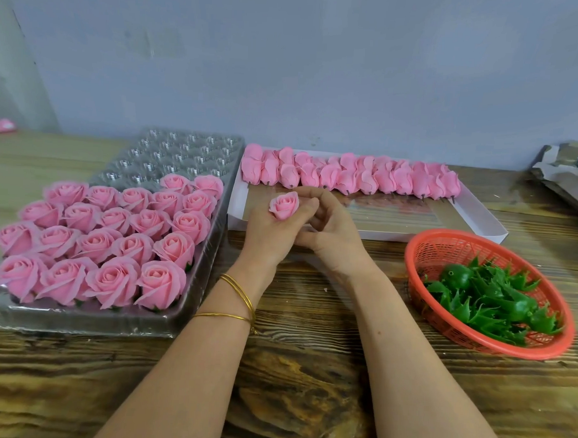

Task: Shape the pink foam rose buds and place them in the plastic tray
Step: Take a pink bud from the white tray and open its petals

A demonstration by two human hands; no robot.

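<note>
Pinching the small pink foam rose bud (284,205) at its base, my left hand (272,233) should press softly; petals likely crush. Whether my right hand (333,235) grips anything, I cannot tell.

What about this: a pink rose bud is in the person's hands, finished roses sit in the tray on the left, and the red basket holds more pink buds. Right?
Not quite. The head view shows the red basket holding green plastic leaf pieces, not pink buds. The rest stands.
</note>
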